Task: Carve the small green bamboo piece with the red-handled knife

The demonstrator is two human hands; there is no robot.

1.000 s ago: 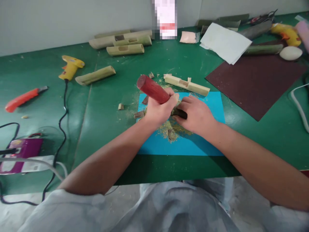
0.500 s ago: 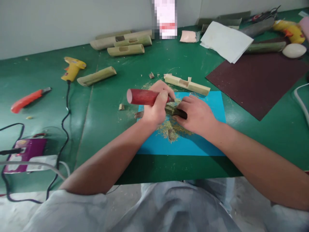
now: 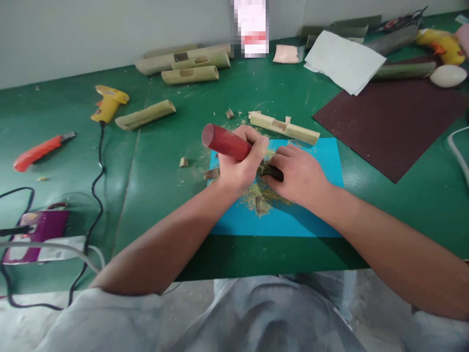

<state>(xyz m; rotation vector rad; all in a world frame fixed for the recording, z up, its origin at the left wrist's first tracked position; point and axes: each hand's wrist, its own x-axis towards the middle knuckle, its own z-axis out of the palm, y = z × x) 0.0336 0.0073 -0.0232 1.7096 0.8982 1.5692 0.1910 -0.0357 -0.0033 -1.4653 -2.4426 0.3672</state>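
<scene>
The left hand (image 3: 240, 159) is wrapping its fingers round a thick red wooden handle (image 3: 226, 142), above the left part of the flat blue rectangular sheet (image 3: 278, 225). The right hand (image 3: 298, 173) is gripping a dark green bamboo piece (image 3: 271, 171) over the sheet's middle. Pale shavings (image 3: 256, 195) are lying on the sheet, while a pale notched bamboo tube (image 3: 284, 128) is resting at its far edge.

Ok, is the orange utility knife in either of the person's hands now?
No, the orange utility knife lies on the green table, while the left hand grips a red handle.
</scene>
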